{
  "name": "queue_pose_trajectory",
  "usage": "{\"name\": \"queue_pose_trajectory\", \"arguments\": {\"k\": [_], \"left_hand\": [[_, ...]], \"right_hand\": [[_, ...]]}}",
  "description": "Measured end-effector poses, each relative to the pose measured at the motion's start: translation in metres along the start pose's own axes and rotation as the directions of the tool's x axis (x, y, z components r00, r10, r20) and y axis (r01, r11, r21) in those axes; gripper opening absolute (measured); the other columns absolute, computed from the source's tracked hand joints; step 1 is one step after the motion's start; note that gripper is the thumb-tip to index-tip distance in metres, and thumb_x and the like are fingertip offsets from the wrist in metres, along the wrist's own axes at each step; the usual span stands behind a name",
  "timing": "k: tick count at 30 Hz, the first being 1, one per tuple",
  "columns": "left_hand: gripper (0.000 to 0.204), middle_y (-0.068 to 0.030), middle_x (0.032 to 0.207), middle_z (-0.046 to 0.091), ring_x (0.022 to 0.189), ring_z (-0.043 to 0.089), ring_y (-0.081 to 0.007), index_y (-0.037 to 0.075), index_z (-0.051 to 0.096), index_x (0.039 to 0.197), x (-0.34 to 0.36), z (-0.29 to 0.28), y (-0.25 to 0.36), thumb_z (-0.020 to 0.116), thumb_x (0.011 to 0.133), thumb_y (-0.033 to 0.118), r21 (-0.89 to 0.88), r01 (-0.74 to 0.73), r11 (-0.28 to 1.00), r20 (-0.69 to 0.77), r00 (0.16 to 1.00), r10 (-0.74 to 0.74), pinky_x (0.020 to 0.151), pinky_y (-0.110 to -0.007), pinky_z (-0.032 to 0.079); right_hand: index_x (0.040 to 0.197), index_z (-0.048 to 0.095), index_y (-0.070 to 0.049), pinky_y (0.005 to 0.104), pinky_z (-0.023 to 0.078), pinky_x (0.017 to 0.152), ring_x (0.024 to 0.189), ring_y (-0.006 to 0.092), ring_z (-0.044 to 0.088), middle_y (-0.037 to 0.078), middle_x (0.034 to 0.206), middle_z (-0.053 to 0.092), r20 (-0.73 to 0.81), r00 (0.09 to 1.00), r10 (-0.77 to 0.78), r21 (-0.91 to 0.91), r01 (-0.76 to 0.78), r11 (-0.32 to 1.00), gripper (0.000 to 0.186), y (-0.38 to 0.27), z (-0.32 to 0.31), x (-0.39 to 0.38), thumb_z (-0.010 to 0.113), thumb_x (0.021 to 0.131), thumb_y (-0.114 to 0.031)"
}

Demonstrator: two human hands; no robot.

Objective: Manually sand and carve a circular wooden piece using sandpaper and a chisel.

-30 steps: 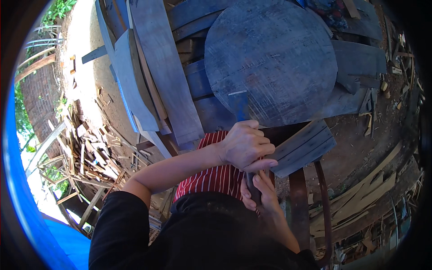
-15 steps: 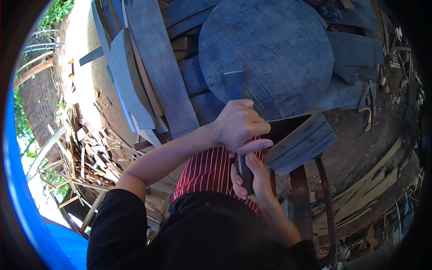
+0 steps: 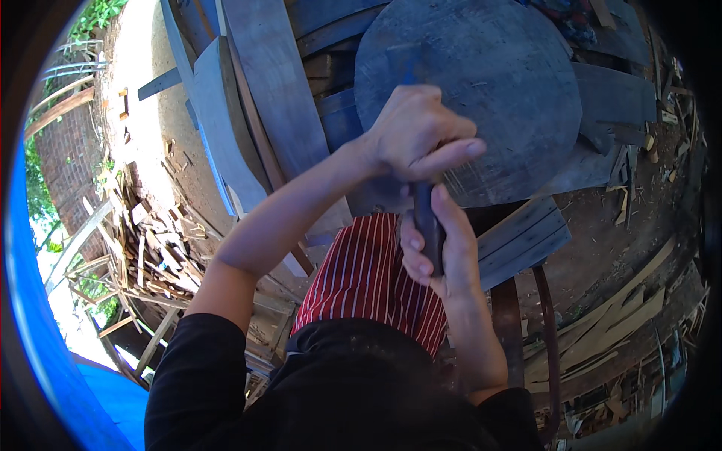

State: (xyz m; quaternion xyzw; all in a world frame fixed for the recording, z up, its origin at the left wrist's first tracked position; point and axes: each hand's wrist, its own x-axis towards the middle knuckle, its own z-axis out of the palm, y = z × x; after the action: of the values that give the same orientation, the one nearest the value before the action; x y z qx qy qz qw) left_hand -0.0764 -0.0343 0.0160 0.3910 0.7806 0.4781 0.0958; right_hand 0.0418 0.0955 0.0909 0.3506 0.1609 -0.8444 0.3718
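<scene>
A wide-bladed chisel (image 3: pixel 427 225) points away from me over a large round wooden panel (image 3: pixel 519 90). My left hand (image 3: pixel 425 135) is wrapped over the chisel's middle, its thumb sticking out to the right. Behind it, nearer my body, my right hand (image 3: pixel 451 244) grips the dark handle. The flat blade lies beyond my left knuckles, over the upper left part of the panel, and is blurred. Whether its edge touches the wood I cannot tell. Pale scrape marks cross the panel's surface.
Long planks (image 3: pixel 282 90) and a curved board (image 3: pixel 226 128) lie left of the panel. A short slatted board (image 3: pixel 526 240) juts out at its near right. Wood scraps (image 3: pixel 154 255) are heaped at left, and offcuts (image 3: pixel 617 323) lie at right. A blue tarp (image 3: pixel 45 338) hangs far left.
Both hands have pushed the chisel away from me, its blade sliding further up over the panel. My arms are more stretched out, and the view has shifted slightly.
</scene>
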Motion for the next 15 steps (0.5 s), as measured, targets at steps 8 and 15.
{"name": "queue_pose_trajectory", "arguments": {"k": [8,15], "left_hand": [[0.049,-0.0048,0.047,0.046,0.044,0.045,-0.0268,0.015,0.045,0.054,-0.02,0.008,0.037,0.053,0.092,0.045,-0.08,0.069,0.994,0.043,0.997,-0.066,0.054,-0.037,0.036],[0.048,-0.0051,0.047,0.039,0.043,0.039,-0.0254,0.013,0.045,0.057,0.034,-0.012,-0.026,0.048,0.093,0.045,-0.038,0.07,0.997,-0.008,0.997,-0.071,0.053,-0.035,0.031]], "right_hand": [[0.121,0.044,-0.008,0.0221,0.031,0.028,0.035,0.0096,0.039,0.006,0.063,0.046,-0.097,0.995,0.03,0.007,-0.03,1.0,0.044,0.026,0.002,-0.031,0.042,0.102,-0.047],[0.118,0.047,-0.005,0.0196,0.032,0.029,0.035,0.0053,0.04,0.002,0.062,0.046,-0.041,0.997,-0.06,-0.002,0.06,0.998,0.046,-0.024,0.007,0.028,0.039,0.102,-0.048]]}}
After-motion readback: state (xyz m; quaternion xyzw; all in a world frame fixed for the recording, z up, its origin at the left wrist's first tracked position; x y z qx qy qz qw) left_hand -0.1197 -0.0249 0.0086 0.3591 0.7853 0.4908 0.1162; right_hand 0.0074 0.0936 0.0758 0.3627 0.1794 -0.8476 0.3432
